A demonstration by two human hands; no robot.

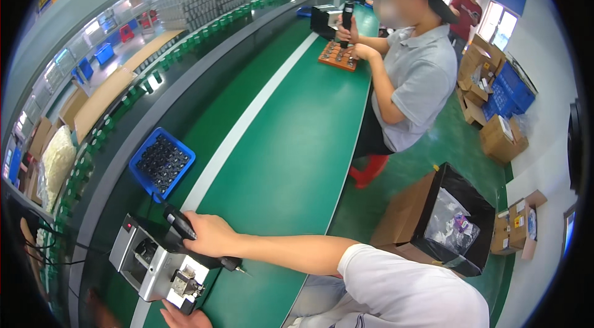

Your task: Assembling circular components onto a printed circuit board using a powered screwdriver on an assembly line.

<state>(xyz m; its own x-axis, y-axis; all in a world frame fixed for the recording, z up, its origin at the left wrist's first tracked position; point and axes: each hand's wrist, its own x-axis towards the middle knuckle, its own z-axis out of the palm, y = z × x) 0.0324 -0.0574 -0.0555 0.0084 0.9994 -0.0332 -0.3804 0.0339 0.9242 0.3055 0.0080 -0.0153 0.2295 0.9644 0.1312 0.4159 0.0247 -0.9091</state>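
Note:
In my right hand (213, 236) is a black electric screwdriver (179, 221), with my fingers wrapped round its body. Its thin metal bit points down to the right, past the front of a silver and black screw feeder (151, 278). That machine has an open window in its side and a small metal block at its front. My left hand (187, 317) is at the lower edge, just below the feeder and partly cut off. Its visible fingers are apart, and I see nothing in them. Whether it touches the feeder I cannot tell.
A blue tray (185, 150) of small black parts sits on the green bench (278, 161) beyond the feeder. Farther along, a co-worker (414, 68) holds a dark screwdriver over an orange fixture (337, 57). A lined carton (402, 213) stands on the floor at right.

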